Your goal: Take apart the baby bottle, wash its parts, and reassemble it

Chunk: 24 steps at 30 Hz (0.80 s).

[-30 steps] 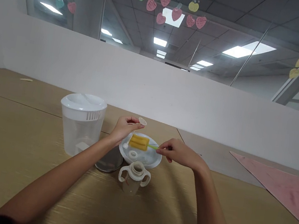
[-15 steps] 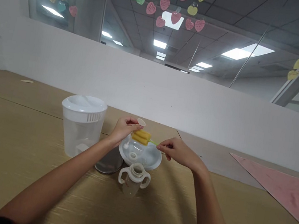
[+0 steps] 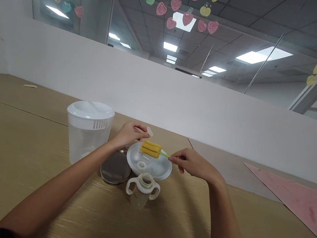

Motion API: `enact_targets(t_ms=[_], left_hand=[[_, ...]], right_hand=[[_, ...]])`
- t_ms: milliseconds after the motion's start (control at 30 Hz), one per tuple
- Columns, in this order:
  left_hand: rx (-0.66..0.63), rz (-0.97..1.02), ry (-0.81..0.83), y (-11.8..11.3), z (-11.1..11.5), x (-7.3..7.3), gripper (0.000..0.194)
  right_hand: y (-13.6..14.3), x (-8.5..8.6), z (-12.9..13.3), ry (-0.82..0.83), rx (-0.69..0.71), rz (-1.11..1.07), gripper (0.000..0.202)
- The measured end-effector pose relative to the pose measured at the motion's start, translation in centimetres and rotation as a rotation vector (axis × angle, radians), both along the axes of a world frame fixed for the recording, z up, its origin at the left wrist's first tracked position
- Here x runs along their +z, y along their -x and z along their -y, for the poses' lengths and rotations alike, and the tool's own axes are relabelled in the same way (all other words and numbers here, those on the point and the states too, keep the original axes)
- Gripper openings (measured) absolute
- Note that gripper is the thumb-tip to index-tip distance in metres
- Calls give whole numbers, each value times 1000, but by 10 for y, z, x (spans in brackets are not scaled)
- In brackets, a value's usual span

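Note:
My left hand (image 3: 132,134) pinches a small translucent round piece (image 3: 150,131), perhaps a bottle part, above the far left rim of a white bowl (image 3: 165,170). My right hand (image 3: 189,162) grips the thin green handle of a bottle brush (image 3: 150,149), whose yellow sponge head points left over the bowl. Brush and round piece are apart. Clear and whitish parts lie in the bowl, partly hidden by the brush. Nearer to me stands a clear baby bottle (image 3: 142,191) with two white handles, upright, its mouth uncovered.
Left of the bowl lies a round, dark grey metal lid or tray (image 3: 115,167). A translucent bucket with a white lid (image 3: 87,132) stands further left. A pink cloth (image 3: 307,203) lies at the right. The white wall (image 3: 162,91) rises behind the table.
The brush head has drawn slightly right and down, away from my left hand. The round piece has tilted to a steeper angle in my left fingers.

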<state>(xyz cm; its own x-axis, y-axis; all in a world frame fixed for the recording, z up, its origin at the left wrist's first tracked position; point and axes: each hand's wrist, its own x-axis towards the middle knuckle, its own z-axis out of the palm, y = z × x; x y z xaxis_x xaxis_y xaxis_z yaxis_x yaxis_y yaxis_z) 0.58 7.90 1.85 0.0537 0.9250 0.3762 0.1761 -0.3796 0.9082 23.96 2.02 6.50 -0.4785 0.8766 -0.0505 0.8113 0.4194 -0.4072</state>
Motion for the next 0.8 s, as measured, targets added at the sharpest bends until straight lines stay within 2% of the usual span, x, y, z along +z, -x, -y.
enact_targets(t_ms=[133, 233, 333, 467, 567, 667, 800], left_hand=[[184, -563, -119, 19, -6, -1, 11], [294, -831, -110, 28, -11, -9, 7], [305, -921, -27, 33, -18, -23, 15], [254, -1042, 73, 33, -26, -43, 31], [211, -1093, 106, 32, -27, -53, 32], [192, -1121, 91, 31, -24, -56, 27], [200, -1115, 13, 29, -16, -47, 14]], right_hand=[[-2, -1, -1, -21, -39, 12, 41], [-4, -2, -4, -26, -54, 22, 41], [-5, -2, -4, -31, -75, 29, 41], [-3, -1, -2, -33, -123, 27, 39], [-2, 0, -2, -25, -141, 37, 39], [-3, -1, -3, -22, -145, 40, 39], [-4, 0, -2, -32, -154, 30, 39]])
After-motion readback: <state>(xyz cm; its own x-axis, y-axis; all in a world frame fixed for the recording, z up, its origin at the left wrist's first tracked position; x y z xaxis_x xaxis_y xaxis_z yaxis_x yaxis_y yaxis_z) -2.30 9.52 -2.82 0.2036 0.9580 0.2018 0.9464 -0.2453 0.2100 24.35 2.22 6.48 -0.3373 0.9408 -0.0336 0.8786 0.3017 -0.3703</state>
